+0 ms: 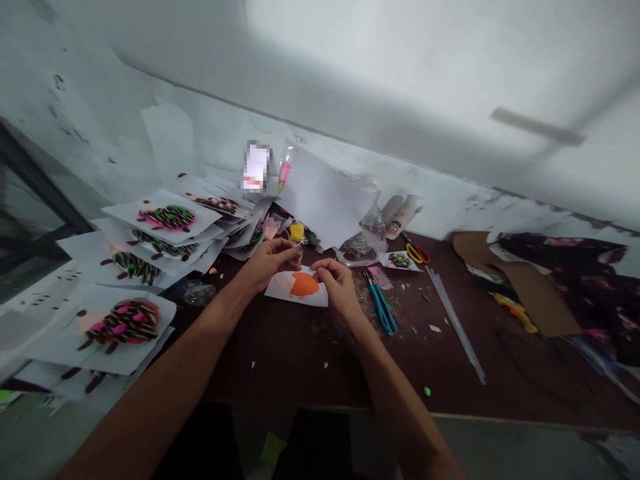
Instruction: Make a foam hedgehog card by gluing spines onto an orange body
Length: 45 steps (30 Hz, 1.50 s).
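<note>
On the left side of the frame, white sheets point(55, 343) lie in an uneven, overlapping pile, several bearing spiky brown animal shapes with pink or green spots. A small clear wrapper point(196, 292) lies on the dark counter point(295, 360) just beside the pile. Above, at upper center, a pixelated upright screen point(257, 167) stands near a clear, pink-filled tube point(286, 168).

Near the middle of the frame, the left hand point(295, 255) has its thumb and fingers drawn close together over the upper edge of a white card point(274, 291); whether they grip something is too small to tell. The card lies flat on the counter, carrying an orange and pale pink shape point(304, 284). A yellow block point(297, 232) sits behind it. The right hand point(316, 268) has its fingertips close together at the card's upper right corner; a grip on it cannot be confirmed.

Farther right are a large blank sheet point(325, 197), crumpled clear plastic point(363, 248), blue-handled pliers point(381, 303), a small picture card point(406, 263) and scissors point(414, 253). Clear sticks point(457, 327) lie diagonally. At the right edge, brown cardboard point(540, 293) touches dark flowered cloth point(590, 277).
</note>
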Available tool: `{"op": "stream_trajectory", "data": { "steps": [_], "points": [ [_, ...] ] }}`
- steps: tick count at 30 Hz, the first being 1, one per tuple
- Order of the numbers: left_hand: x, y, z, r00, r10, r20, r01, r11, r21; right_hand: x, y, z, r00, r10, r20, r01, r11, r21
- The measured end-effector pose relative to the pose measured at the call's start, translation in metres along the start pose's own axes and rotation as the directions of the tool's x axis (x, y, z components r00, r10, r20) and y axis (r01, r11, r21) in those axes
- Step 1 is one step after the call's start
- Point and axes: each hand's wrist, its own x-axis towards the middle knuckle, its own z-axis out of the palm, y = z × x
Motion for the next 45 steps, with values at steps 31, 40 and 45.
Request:
{"op": "stream_trajectory", "data": {
  "steps": [31, 40, 45],
  "points": [
    [0.002, 0.001, -0.026, 0.987, -0.017, -0.161, 0.006, 0.998, -0.07, -0.002, 0.013, 0.015, 0.982, -0.076, 0.173, 0.111, 0.973, -0.202],
    [0.011, -0.005, -0.03, 0.952, 0.114, -0.285, -0.024, 0.953, 0.301, 0.009, 0.011, 0.023, 0.963, -0.108, 0.246, 0.188, 0.924, -0.333],
    [0.016, -0.01, -0.04, 0.932, 0.273, -0.238, -0.053, 0.753, 0.656, 0.022, 0.014, 0.027, 0.968, -0.06, 0.244, 0.159, 0.897, -0.412]
  ]
}}
